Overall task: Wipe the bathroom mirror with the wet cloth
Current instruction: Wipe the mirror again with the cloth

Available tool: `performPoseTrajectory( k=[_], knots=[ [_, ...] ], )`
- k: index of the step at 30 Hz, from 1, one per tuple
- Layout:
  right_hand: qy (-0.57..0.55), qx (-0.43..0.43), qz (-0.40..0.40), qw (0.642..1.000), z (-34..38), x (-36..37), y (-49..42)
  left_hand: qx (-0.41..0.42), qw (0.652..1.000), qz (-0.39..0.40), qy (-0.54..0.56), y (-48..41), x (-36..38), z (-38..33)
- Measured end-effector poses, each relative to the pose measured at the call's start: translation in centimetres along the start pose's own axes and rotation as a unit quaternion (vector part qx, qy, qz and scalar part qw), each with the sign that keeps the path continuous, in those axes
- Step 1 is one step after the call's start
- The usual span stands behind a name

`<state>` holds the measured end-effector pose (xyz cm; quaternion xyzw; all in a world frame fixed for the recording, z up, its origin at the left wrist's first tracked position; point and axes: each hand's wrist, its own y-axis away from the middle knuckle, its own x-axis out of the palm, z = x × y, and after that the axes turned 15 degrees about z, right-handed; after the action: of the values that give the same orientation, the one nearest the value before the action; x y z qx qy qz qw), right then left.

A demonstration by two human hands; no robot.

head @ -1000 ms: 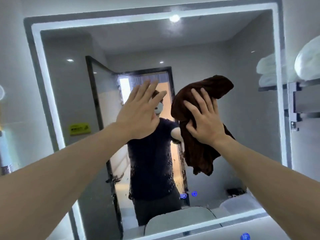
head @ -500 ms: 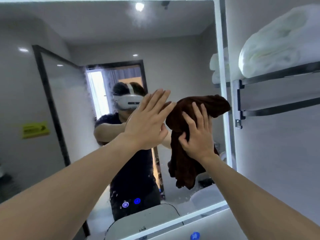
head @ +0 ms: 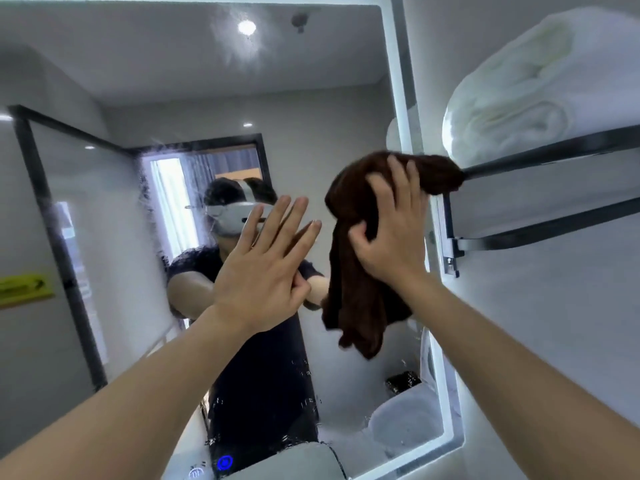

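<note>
The big mirror (head: 311, 98) fills the left and middle of the frame. It looks partly wiped: streaks and drops show near the bottom middle. The wiping step is going on now. The brown cloth (head: 360, 289) hangs at the middle right, close to the mirror's right edge. It looks dark and bunched up. The right hand (head: 391, 233) presses it on the glass with fingers curled into it. The left hand (head: 263, 271) is flat with fingers spread, holding nothing. Next, I think the cloth should slide down to the wet spots.
</note>
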<state>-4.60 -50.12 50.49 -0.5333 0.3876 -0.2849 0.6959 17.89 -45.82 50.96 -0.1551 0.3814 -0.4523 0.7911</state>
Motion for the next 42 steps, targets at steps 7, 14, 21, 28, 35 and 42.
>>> performPoseTrajectory(
  k=[7, 14, 21, 28, 35, 42],
  knots=[
    [-0.056, 0.036, -0.034, 0.997, -1.6, -1.6, -2.8, 0.002, 1.0, -0.017, 0.0, 0.0, 0.3, 0.1],
    [-0.063, 0.111, 0.005, 0.992, -3.0, 1.5, 12.0, -0.006, 1.0, -0.007, 0.004, 0.1, 0.0, -0.1],
    [-0.095, 0.193, -0.007, 0.976, -2.7, 4.2, 20.9, -0.01, 1.0, 0.001, 0.011, 0.1, 0.3, -0.1],
    [-0.13, 0.31, -0.049, 0.941, 0.1, 6.9, 27.6, -0.016, 1.0, -0.006, 0.007, 0.0, 0.5, -0.3],
    [-0.213, 0.522, -0.207, 0.799, 7.6, 9.9, 26.3, -0.015, 1.0, -0.005, 0.01, 0.0, 0.5, -0.2],
    [-0.185, 0.406, -0.043, 0.894, 10.7, 10.1, 31.0, -0.01, 0.999, -0.008, 0.032, 0.0, 0.3, -0.1]
  ],
)
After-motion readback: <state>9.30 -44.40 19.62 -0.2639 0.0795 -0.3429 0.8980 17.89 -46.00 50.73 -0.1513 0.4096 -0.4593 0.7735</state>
